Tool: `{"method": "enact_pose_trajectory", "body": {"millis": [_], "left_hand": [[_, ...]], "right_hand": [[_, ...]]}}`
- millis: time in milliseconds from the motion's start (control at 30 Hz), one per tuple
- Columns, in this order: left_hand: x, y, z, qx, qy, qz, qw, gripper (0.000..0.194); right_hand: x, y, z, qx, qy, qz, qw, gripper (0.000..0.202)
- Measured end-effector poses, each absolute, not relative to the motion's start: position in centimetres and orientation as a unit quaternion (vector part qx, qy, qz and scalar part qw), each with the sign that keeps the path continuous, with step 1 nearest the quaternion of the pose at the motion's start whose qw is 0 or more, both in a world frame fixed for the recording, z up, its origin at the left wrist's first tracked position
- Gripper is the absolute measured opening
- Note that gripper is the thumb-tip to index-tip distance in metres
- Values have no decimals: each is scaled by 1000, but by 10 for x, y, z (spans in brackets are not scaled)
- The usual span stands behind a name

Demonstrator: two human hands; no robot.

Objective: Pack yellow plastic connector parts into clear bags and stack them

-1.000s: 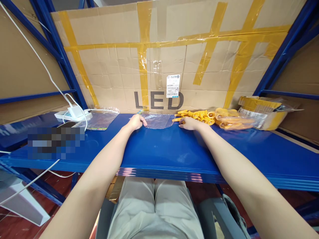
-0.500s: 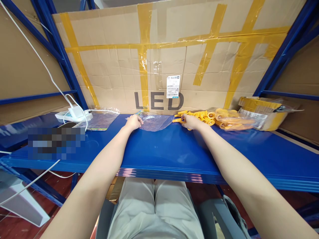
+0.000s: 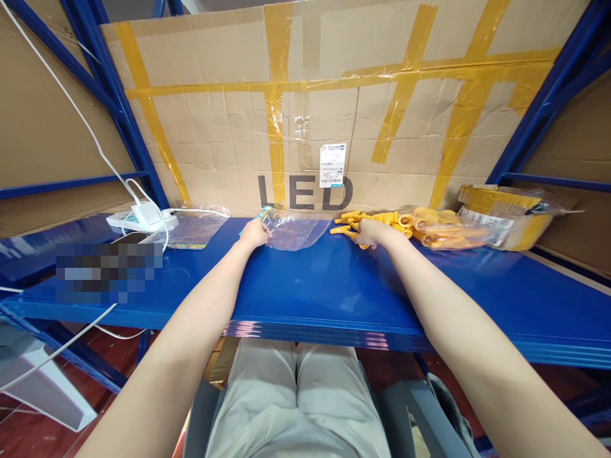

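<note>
My left hand (image 3: 256, 234) is closed on the left end of a clear plastic bag (image 3: 298, 231), which lies flat on the blue shelf and has a coloured strip at that end. Over at the pile of yellow pipe-shaped pieces (image 3: 351, 219), my right hand (image 3: 373, 233) reaches in from the front. Its fingers point down among the pieces and touch them; whether they grip one is hidden. More yellow pieces sit in a clear bag (image 3: 449, 230) just right of the pile.
An opened, taped carton (image 3: 506, 216) stands at the right. Left are another flat plastic bag (image 3: 200, 229), a white power strip (image 3: 142, 219) with cables and a blurred dark object (image 3: 107, 267). A large cardboard sheet marked LED (image 3: 229, 140) closes off the back.
My right hand has shifted slightly right and toward me over the yellow pieces. My left hand stays at the bag's end, with the bag moved a little left.
</note>
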State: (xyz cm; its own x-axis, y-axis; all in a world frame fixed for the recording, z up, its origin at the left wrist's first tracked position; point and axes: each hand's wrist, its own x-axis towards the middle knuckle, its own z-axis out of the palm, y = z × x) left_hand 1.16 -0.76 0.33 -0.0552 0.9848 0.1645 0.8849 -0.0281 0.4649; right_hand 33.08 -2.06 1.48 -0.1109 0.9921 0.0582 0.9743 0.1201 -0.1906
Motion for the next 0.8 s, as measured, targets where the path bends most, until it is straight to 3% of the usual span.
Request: {"method": "enact_pose_trajectory", "body": {"millis": [100, 300, 467, 800], "left_hand": [[10, -5, 3, 670, 700, 229, 92, 25], [9, -2, 1, 674, 702, 216, 83, 22], [9, -3, 2, 675, 701, 215, 83, 28], [12, -9, 5, 677, 705, 201, 67, 24]], "right_hand": [[323, -31, 24, -707, -703, 60, 51, 22], [315, -39, 33, -718, -678, -6, 157, 32], [314, -37, 30, -630, -712, 122, 284, 31], [314, -38, 26, -518, -735, 262, 351, 34]]}}
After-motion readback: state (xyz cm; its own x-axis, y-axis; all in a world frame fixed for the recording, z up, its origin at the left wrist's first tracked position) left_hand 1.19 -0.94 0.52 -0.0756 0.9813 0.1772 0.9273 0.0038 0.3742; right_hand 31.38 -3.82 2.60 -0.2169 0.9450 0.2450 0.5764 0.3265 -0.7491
